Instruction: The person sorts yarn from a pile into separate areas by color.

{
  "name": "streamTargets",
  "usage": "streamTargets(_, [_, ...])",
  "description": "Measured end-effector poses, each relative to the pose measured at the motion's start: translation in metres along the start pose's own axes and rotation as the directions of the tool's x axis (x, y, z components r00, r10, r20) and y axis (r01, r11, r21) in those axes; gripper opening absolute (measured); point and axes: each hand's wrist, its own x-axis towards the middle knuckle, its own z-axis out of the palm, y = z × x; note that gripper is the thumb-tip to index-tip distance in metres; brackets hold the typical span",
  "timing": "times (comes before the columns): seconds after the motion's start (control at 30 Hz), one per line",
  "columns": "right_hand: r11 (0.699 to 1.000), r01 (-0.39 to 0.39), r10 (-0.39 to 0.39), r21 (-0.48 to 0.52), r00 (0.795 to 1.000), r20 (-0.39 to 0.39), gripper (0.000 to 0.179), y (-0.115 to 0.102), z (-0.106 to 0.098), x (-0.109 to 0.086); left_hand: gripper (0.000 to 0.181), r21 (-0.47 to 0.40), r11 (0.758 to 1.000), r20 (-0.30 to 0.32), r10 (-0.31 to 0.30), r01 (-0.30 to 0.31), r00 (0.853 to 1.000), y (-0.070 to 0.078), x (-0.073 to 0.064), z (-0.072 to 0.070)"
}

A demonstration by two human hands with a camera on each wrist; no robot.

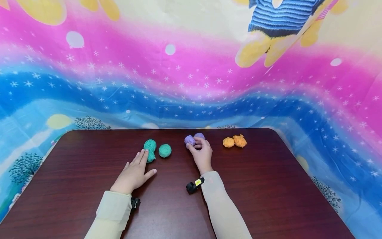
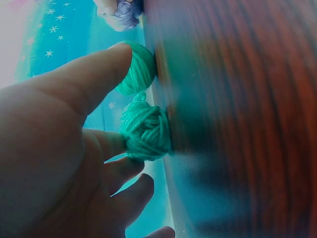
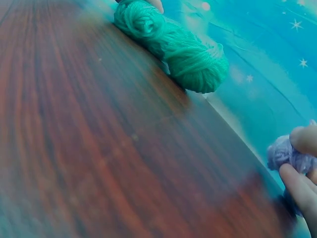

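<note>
Two green yarn balls (image 1: 150, 145) sit one behind the other at the back left of the table, with a third green ball (image 1: 165, 150) just to their right. My left hand (image 1: 131, 174) lies beside the pair, its fingers extended and the fingertips right at the nearer ball (image 2: 146, 131). The thumb is spread away toward the right. Farther right, my right hand (image 1: 202, 155) pinches a purple yarn ball (image 1: 189, 140) between thumb and finger, seen also in the right wrist view. A second purple ball (image 1: 199, 136) sits right behind it, partly covered by the fingers.
Two orange yarn balls (image 1: 228, 142) lie side by side to the right of my right hand. The dark red-brown wooden table (image 1: 167, 205) ends at a back edge close behind the yarn. A colourful printed cloth (image 1: 185, 83) hangs beyond that edge.
</note>
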Motion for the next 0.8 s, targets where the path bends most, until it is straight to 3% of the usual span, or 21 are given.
streamTargets(0.3, [0.999, -0.031, 0.029, -0.031, 0.998, -0.055, 0.022, 0.0003, 0.0007, 0.0011, 0.086, -0.001, 1.0, 0.002, -0.004, 0.004, 1.0, -0.0007, -0.0004, -0.0001])
streamTargets(0.53, [0.996, -0.076, 0.076, 0.038, 0.997, -0.007, 0.013, 0.0011, 0.0013, 0.0018, 0.086, 0.002, 1.0, -0.001, -0.002, 0.002, 1.0, -0.0001, -0.0006, -0.0001])
streamTargets(0.8, [0.997, -0.04, 0.038, 0.065, 0.999, 0.029, 0.01, 0.0022, 0.0036, 0.0016, 0.085, 0.0, 1.0, 0.005, -0.007, 0.007, 1.0, -0.0001, -0.001, -0.0005])
